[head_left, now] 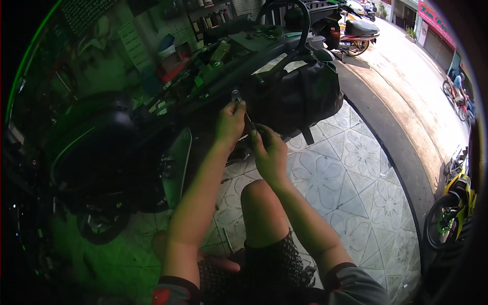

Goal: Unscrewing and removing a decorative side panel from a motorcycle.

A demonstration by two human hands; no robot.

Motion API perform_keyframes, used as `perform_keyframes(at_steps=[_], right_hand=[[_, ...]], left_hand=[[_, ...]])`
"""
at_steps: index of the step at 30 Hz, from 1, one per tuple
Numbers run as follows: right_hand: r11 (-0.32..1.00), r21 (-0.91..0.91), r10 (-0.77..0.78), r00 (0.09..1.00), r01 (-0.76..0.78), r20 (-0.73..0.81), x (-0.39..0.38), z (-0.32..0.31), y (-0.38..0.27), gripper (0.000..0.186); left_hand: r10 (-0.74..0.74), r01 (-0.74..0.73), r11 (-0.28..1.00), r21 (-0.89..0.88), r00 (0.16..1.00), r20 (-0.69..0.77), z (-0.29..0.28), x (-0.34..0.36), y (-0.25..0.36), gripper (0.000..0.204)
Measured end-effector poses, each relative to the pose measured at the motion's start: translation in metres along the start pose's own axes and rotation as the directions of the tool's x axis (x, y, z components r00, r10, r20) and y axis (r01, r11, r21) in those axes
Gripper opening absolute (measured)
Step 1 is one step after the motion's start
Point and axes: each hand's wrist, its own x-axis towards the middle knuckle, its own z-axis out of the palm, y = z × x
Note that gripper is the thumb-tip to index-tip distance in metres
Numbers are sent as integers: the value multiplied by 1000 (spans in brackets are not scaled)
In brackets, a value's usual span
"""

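A ratchet wrench (236, 95) with a round metal head slants across the side of a dark motorcycle (213, 104). My left hand (232, 123) is wrapped round it just below the head. Lower and to the right, my right hand (271, 151) grips the dark end of its handle. The head lies against or very near the motorcycle's frame; I cannot tell whether it sits on a bolt. A black bag-like cover (310, 94) is on the motorcycle, right of the wrench. Parts of the bike's upper side appear uncovered.
The motorcycle's dark seat end (86, 137) reaches left, above a wheel (104, 223). Below my hands lies a patterned tile floor (325, 173), with a thin metal rod (227, 240) near my knee. A yellow motorcycle (457, 208) stands at right; another motorcycle (358, 33) is parked by the street.
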Motion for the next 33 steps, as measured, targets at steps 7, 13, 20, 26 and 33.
perform_keyframes(at_steps=[7, 13, 20, 26, 33], right_hand=[[868, 401, 266, 956, -292, 121, 6, -5, -25, 26], [835, -425, -348, 934, 351, 88, 18, -23, -37, 42], [688, -501, -552, 827, 526, 109, 41, -40, -62, 44], [941, 337, 111, 967, -29, -228, 16, -27, -44, 34], [533, -395, -690, 655, 748, 309, 43, -46, -36, 47]], left_hand=[[-109, 113, 971, -209, 994, 31, 4, 3, 5, 25], [-33, 25, 989, -147, 998, -50, 2, -6, 21, 30], [-280, 382, 800, -462, 920, 275, -5, -9, 33, 29], [-259, 373, 747, -550, 926, 276, 3, -11, 28, 28], [-290, 365, 793, -487, 930, 225, -1, -11, 36, 27]])
